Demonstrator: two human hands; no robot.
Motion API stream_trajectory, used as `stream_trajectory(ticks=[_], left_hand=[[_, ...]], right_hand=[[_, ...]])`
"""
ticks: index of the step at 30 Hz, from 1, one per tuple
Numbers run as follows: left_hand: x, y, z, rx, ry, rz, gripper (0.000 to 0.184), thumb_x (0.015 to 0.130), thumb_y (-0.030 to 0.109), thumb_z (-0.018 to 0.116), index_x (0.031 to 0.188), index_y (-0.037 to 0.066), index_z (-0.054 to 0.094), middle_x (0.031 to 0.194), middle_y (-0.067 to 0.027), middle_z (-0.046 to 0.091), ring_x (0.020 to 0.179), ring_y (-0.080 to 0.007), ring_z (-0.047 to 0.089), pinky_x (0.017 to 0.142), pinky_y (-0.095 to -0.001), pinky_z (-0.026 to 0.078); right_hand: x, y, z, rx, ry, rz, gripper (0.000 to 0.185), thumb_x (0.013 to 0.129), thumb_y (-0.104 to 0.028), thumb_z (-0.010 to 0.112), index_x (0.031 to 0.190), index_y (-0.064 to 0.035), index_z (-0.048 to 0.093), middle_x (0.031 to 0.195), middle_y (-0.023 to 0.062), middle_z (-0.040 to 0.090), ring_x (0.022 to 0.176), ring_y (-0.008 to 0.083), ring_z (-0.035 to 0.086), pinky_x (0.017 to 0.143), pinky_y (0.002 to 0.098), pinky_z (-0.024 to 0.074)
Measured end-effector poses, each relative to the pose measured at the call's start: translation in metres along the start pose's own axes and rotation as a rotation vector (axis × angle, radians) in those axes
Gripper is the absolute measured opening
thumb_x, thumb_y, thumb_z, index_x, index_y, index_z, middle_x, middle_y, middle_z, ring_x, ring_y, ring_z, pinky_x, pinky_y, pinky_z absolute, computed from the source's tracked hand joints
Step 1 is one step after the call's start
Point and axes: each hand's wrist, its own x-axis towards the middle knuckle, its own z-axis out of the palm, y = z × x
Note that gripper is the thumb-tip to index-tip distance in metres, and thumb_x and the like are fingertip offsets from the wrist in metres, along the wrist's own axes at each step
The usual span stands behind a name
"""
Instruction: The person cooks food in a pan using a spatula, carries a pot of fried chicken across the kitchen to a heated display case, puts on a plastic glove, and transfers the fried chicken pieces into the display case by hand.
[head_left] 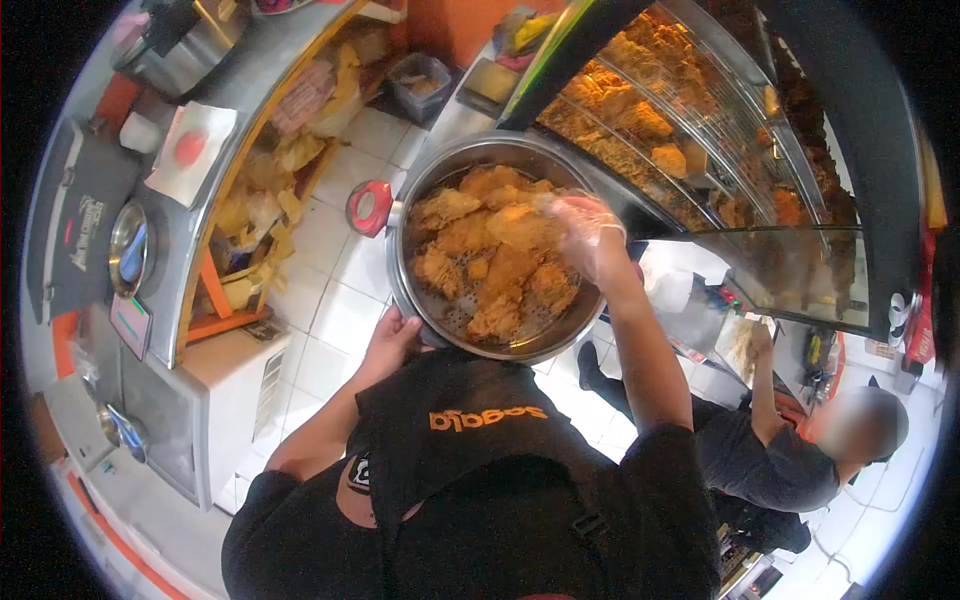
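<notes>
Fried chicken pieces point(490, 235) lie heaped in a deep, round metal pot point(408, 282), directly in front of the person's dark apron point(480, 415), which bears orange lettering. Perforated metal is exposed beneath the pieces at the near left of the pot's interior. A red handle point(370, 208) projects from the pot's left side. Left hand point(393, 338) is bare and touches the pot's near-left edge; most of its fingers are hidden, so how far they are closed cannot be told. Right hand point(592, 235), apparently in a thin clear glove, is inside the pot's right side, over the pieces there; it is blurred, and whether it is open or gripping a piece cannot be told. Beyond the pot, at the far right, stands a display case point(868, 110) with further fried pieces on its wire racks. Just beyond the rim sits a small square container point(490, 82); a grey tub point(418, 88) is farther left. White tiles point(340, 310) cover the floor. Along the left runs a counter point(245, 65) bearing a large steel pot point(200, 60) and white paper point(213, 125) with a round red mark. Near right, a co-worker point(755, 455) in dark clothing extends one hand point(761, 343) toward a light-coloured surface.
</notes>
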Motion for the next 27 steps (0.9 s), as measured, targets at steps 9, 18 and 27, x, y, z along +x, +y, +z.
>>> stream_trajectory(ticks=[9,18,27], left_hand=[[0.000,0.001,-0.003,0.164,0.012,0.002,0.039,0.098,0.018,0.050,0.133,0.007,0.037,0.116,-0.0103,0.060,0.098,-0.0232,0.064,0.079,-0.0363,0.056],[-0.003,0.004,0.003,0.168,-0.004,0.042,0.038,0.097,0.025,0.052,0.127,0.004,0.042,0.110,-0.0113,0.062,0.089,-0.0205,0.065,0.072,-0.0328,0.056],[-0.006,0.006,0.007,0.144,-0.012,0.031,0.040,0.096,0.028,0.055,0.127,0.006,0.042,0.110,-0.0109,0.063,0.093,-0.0209,0.066,0.073,-0.0322,0.056]], right_hand=[[-0.039,-0.034,-0.030,0.670,0.038,-0.118,0.035,0.091,-0.021,0.059,0.119,-0.0014,0.053,0.099,0.0101,0.060,0.068,0.0156,0.051,0.057,0.0245,0.0427],[-0.047,-0.097,-0.051,1.097,0.050,-0.445,0.027,0.096,-0.022,0.051,0.117,-0.0059,0.055,0.091,0.0079,0.062,0.064,0.0150,0.053,0.056,0.0246,0.0490],[0.025,-0.144,-0.066,0.961,0.324,-0.527,0.026,0.092,-0.020,0.060,0.114,-0.0075,0.058,0.094,0.0126,0.062,0.076,0.0192,0.058,0.065,0.0274,0.0523]])
